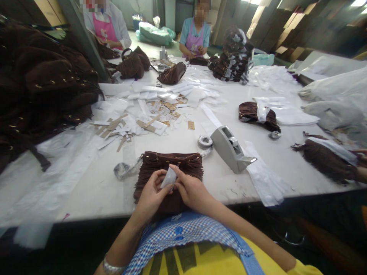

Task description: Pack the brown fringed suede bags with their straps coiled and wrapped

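A dark brown fringed handbag (151,168) with brass eyelets lies at the table's near edge, right in front of me. Over its front, both hands meet around a small piece of white wrapping (169,177). My left hand (153,189) is closed on the wrapping's lower left side. From the right, my right hand (190,189) pinches its upper end with thumb and fingers. Whatever the wrapping covers is hidden. A plastic-wrapped part of the strap (123,170) sticks out at the bag's left.
A grey tape dispenser (229,149) and a tape-like grey roll (205,141) stand right of the bag. Cardboard strips (114,128) and tags lie ahead. Brown bags (43,84) are heaped at left. Two people work across the table; another person's hand (361,172) shows at right.
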Available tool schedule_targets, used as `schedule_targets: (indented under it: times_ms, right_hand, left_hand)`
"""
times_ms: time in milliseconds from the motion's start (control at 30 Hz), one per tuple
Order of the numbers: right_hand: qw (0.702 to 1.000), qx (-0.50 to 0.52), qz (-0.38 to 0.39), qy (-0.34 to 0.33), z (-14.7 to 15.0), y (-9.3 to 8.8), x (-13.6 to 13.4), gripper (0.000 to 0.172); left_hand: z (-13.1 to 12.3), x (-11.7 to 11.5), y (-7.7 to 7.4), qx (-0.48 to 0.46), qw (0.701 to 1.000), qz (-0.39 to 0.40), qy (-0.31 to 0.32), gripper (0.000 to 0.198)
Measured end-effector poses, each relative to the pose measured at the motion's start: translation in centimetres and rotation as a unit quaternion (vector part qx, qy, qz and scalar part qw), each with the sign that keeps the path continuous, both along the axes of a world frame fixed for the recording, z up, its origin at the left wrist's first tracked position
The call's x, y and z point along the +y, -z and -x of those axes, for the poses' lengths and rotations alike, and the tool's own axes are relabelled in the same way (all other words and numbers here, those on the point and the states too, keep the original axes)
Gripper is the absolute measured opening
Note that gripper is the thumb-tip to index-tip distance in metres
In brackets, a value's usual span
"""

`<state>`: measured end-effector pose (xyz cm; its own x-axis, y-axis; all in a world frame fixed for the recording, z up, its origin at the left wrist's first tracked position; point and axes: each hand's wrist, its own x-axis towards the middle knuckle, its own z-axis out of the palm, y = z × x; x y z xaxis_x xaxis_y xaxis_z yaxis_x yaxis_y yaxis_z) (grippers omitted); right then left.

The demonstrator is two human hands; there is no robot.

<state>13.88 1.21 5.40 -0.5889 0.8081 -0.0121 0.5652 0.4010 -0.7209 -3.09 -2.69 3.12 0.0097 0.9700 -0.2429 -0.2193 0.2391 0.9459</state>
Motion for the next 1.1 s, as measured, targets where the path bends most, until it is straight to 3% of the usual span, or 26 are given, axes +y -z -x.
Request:
schedule_targets:
  times_ms: [133,433,667,833,933,1100]
  right_hand:
    - [0.999,0.033,0.024,0.001,-0.1,-0.3,-0.1,0.066]
    - [1.0,0.005,0.0,0.029,0.3,0.1,-0.1,0.057]
    - [0.99,0.098,0.088,0.043,1.2,0.0,0.5,0.071]
    - [0.991,0.086,0.091,0.051,1.7,0.2,1.0,0.076]
    - [0.994,0.053,0.084,0.053,1.4,0.1,1.2,0.08]
    - [0.987,0.089,0.093,0.097,-0.4,-1.0,0.6,0.069]
  left_hand:
    - [-0.1,0.0,-0.4,-0.006,1.0,0.011,-0.009,0.046]
    - [-0.2,-0.1,-1.1,-0.013,0.999,0.027,-0.016,0.046]
    - [0.1,-0.3,-1.0,-0.055,0.997,0.053,-0.03,0.05]
    - [0.1,-0.2,-1.3,-0.078,0.993,0.08,-0.027,0.053]
    - [-0.1,-0.4,-1.5,-0.086,0.992,0.09,-0.026,0.054]
    - [-0.2,-0.6,-1.5,-0.089,0.991,0.089,-0.046,0.056]
